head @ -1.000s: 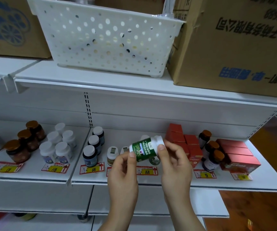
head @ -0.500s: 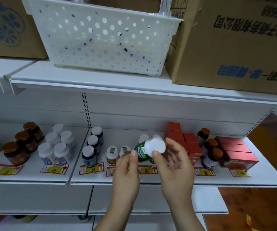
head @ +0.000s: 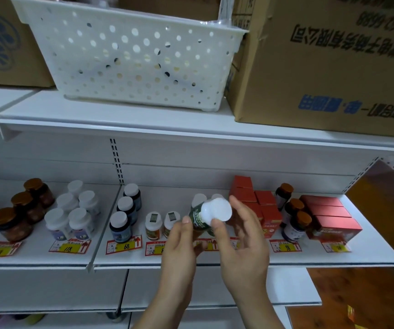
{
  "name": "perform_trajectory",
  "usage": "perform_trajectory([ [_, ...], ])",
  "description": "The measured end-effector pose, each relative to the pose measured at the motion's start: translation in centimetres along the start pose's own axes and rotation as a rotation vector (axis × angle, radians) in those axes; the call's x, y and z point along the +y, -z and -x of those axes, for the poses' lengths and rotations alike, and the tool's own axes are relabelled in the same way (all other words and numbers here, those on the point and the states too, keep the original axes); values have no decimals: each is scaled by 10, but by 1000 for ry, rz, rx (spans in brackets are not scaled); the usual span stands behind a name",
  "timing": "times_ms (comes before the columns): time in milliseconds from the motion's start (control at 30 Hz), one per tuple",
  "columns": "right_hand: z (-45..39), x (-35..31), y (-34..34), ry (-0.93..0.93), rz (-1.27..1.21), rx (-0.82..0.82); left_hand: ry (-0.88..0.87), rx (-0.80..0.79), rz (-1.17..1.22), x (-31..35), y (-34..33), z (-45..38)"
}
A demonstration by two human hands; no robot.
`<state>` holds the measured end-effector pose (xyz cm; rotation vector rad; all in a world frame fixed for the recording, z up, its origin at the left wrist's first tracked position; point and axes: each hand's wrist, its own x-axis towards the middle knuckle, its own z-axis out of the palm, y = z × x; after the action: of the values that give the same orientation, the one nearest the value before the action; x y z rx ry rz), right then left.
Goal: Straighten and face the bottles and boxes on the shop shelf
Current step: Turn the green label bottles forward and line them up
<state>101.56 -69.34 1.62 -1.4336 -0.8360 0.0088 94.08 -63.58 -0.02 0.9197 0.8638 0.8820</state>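
You are holding the green bottle (head: 199,218) in front of the shop shelf (head: 129,260), tilted so its white cap (head: 216,209) is facing you. Your left hand (head: 179,248) is sitting at the bottle's seven o'clock, thumb pressing its label side and the other fingers curling beneath. Your right hand (head: 243,243) is sitting at four o'clock, thumb tip touching the cap's lower edge while its fingers are spreading apart behind the cap. Behind the bottle, at twelve o'clock, two white-capped bottles (head: 198,200) are standing. The red boxes (head: 256,203) are lying at three o'clock, the dark blue bottles (head: 120,225) at nine o'clock.
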Motion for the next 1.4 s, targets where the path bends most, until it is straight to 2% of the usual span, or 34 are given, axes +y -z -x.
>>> perform_trajectory([
  [67,-4,0,2,-13,30,28,-115,61,55,4,-2,3],
  [233,-12,8,5,-325,9,-38,-379,88,-55,15,-6,9],
  [400,-15,14,1,-612,-289,-58,-466,129,-149,18,-8,7],
  [600,-25,15,4,-589,-279,-74,-523,108,-301,15,-3,4],
  [733,-42,18,16,-459,-100,-144,-527,59,-516,9,9,-6],
  [967,-74,29,28,-130,318,-402,-449,-73,-763,-20,31,-33],
  [1100,-78,62,12,261,557,-373,-387,-52,-957,-36,40,-46],
  [1167,-76,85,3,369,599,-373,-380,-54,-1065,-43,44,-49],
  [1400,-69,140,-11,473,767,-555,-510,-247,-1432,-82,54,-57],
])
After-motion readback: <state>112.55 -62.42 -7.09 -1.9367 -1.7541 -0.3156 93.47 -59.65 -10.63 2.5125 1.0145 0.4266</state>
